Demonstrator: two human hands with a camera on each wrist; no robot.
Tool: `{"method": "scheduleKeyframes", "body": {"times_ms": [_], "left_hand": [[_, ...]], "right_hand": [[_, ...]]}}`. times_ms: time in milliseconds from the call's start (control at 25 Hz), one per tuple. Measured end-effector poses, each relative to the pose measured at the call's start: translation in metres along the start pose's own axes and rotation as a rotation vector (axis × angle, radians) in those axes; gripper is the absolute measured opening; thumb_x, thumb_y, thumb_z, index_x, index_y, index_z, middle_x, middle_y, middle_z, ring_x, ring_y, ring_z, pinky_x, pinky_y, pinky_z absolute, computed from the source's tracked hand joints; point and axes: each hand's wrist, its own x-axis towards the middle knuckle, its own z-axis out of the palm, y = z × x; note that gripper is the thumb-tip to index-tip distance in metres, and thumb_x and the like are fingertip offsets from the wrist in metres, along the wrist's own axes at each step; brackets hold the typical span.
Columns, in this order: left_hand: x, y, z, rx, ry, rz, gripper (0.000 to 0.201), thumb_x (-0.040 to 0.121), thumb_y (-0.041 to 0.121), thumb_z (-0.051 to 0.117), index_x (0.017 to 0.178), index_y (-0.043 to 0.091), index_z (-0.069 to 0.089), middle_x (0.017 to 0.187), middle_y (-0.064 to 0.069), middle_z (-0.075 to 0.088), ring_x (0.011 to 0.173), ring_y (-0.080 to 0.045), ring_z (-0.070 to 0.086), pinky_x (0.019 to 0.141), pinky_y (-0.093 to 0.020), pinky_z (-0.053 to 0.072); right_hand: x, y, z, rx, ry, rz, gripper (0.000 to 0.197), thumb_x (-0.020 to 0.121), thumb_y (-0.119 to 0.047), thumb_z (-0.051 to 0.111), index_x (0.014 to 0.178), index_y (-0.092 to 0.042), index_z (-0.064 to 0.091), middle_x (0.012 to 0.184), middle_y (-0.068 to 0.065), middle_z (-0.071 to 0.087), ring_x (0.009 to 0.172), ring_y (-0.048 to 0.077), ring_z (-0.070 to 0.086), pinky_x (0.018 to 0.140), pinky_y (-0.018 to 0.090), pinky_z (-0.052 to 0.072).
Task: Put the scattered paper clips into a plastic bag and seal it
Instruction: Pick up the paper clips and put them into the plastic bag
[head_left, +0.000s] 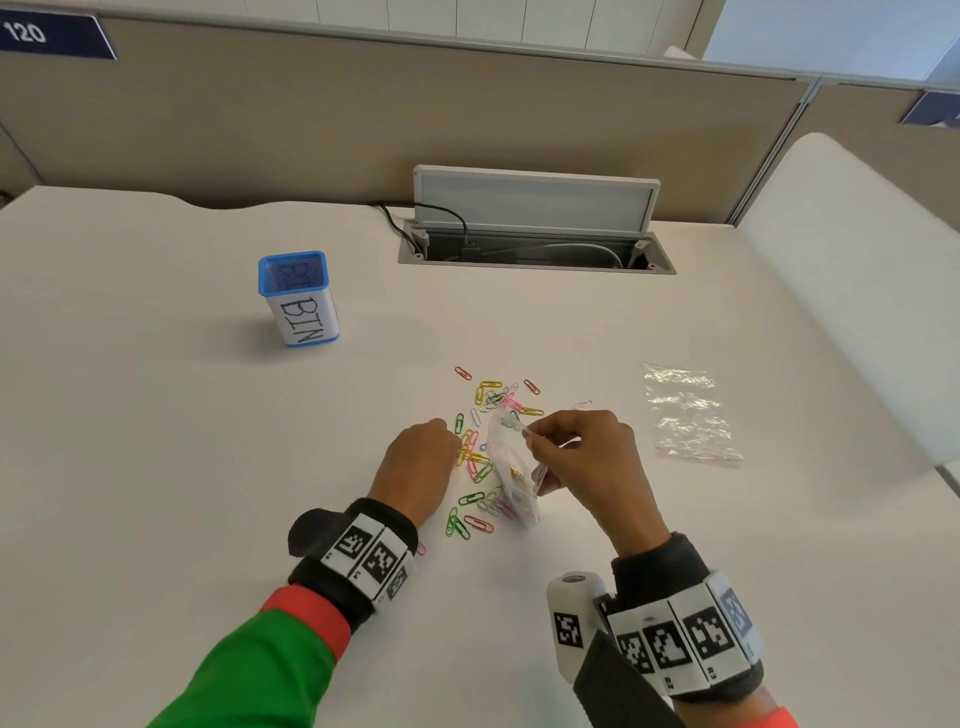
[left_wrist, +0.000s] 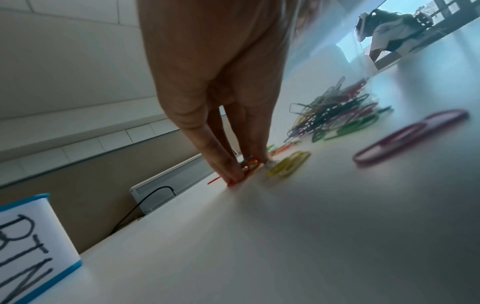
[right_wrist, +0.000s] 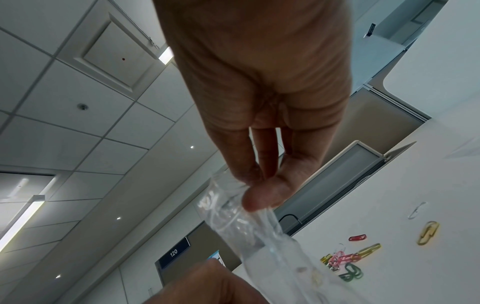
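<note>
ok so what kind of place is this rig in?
Most likely an open-plan office workstation: a white desk backed by a beige partition panel, an open cable hatch with a plugged-in lead, and a numbered "120" placard.

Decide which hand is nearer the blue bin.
Left. The left hand sits among the clips, on the side toward the bin; the right hand holds a bag farther right.

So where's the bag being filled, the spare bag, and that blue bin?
held plastic bag (head_left: 514, 467): head view, on its clear middle, below the right hand's pinch.
spare plastic bag (head_left: 688, 413): head view, on its crinkled centre, lying flat on the table.
blue bin (head_left: 304, 319): head view, on its white label.
</note>
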Motion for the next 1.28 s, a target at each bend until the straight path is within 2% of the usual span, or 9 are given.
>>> {"method": "scheduleKeyframes", "body": {"times_ms": [200, 360, 480, 600, 880, 1000, 1080, 1200, 1280], "left_hand": [[-0.005, -0.001, -0.012, -0.324, 0.029, -0.106, 0.016, 0.084, 0.009, 0.058, 0.094, 0.013, 0.07, 0.098, -0.009, 0.071, 0.092, -0.022, 0.063, 0.084, -0.03, 0.046], [-0.015, -0.002, -0.027, -0.645, 0.188, -0.148, 0.011, 0.077, 0.01, 0.069, 0.087, 0.014, 0.074, 0.086, -0.006, 0.075, 0.077, -0.013, 0.066, 0.08, -0.024, 0.053], [-0.026, 0.004, -0.051, -0.999, 0.285, -0.106, 0.013, 0.074, 0.009, 0.073, 0.085, 0.015, 0.074, 0.077, -0.002, 0.074, 0.069, -0.011, 0.069, 0.073, -0.023, 0.057], [-0.034, 0.02, -0.073, -1.189, 0.277, 0.0, 0.016, 0.074, 0.007, 0.073, 0.088, 0.014, 0.073, 0.079, -0.002, 0.074, 0.069, -0.011, 0.071, 0.071, -0.018, 0.057], [-0.032, 0.032, -0.061, -0.797, 0.127, 0.094, 0.017, 0.08, 0.017, 0.069, 0.096, 0.022, 0.072, 0.098, 0.002, 0.073, 0.081, -0.004, 0.066, 0.077, -0.008, 0.051], [-0.032, 0.033, -0.06, -0.68, 0.087, 0.096, 0.02, 0.083, 0.021, 0.065, 0.102, 0.023, 0.071, 0.115, 0.001, 0.069, 0.098, -0.015, 0.067, 0.091, -0.028, 0.054], [-0.033, 0.034, -0.062, -0.653, 0.082, 0.124, 0.022, 0.085, 0.018, 0.063, 0.105, 0.022, 0.07, 0.118, 0.002, 0.068, 0.106, -0.016, 0.065, 0.096, -0.032, 0.052], [-0.038, 0.034, -0.068, -0.688, 0.153, 0.162, 0.023, 0.087, 0.01, 0.058, 0.103, 0.022, 0.071, 0.113, 0.002, 0.071, 0.106, -0.01, 0.064, 0.096, -0.022, 0.05], [-0.04, 0.029, -0.071, -0.781, 0.267, 0.113, 0.022, 0.087, 0.011, 0.059, 0.099, 0.023, 0.072, 0.104, 0.005, 0.073, 0.095, -0.004, 0.065, 0.083, -0.012, 0.052]], "right_hand": [[-0.001, -0.001, 0.005, -0.008, -0.009, -0.001, 0.009, 0.084, -0.012, 0.063, 0.088, -0.011, 0.071, 0.073, -0.004, 0.067, 0.046, 0.013, 0.067, 0.06, 0.028, 0.061], [0.0, -0.002, 0.007, -0.017, -0.011, 0.006, 0.008, 0.084, -0.012, 0.063, 0.087, -0.013, 0.07, 0.076, -0.003, 0.068, 0.05, 0.016, 0.069, 0.062, 0.03, 0.061], [-0.001, -0.004, 0.008, -0.017, -0.014, 0.002, 0.005, 0.085, -0.014, 0.064, 0.083, -0.017, 0.068, 0.076, -0.004, 0.067, 0.052, 0.016, 0.069, 0.062, 0.031, 0.062], [0.0, -0.006, 0.011, -0.047, -0.025, -0.003, 0.003, 0.085, -0.017, 0.064, 0.085, -0.017, 0.067, 0.076, -0.002, 0.066, 0.048, 0.012, 0.066, 0.055, 0.021, 0.058], [0.003, -0.007, 0.01, -0.062, -0.014, -0.005, 0.01, 0.085, -0.013, 0.064, 0.091, -0.008, 0.07, 0.071, 0.001, 0.066, 0.044, 0.008, 0.064, 0.052, 0.016, 0.056], [0.003, -0.004, 0.009, -0.045, 0.012, -0.009, 0.012, 0.085, -0.014, 0.063, 0.092, -0.008, 0.071, 0.069, 0.002, 0.067, 0.04, 0.006, 0.062, 0.05, 0.014, 0.055], [0.003, -0.004, 0.009, -0.049, 0.029, -0.017, 0.012, 0.085, -0.016, 0.064, 0.091, -0.008, 0.071, 0.066, -0.001, 0.065, 0.038, 0.005, 0.061, 0.048, 0.011, 0.053], [0.003, -0.004, 0.008, -0.049, 0.064, -0.029, 0.009, 0.085, -0.013, 0.063, 0.089, -0.008, 0.07, 0.069, 0.001, 0.066, 0.037, 0.001, 0.06, 0.045, 0.008, 0.049], [0.002, -0.004, 0.006, -0.029, 0.09, -0.03, 0.009, 0.086, -0.01, 0.062, 0.09, -0.008, 0.07, 0.072, 0.002, 0.066, 0.037, 0.002, 0.06, 0.043, 0.007, 0.047]]}}
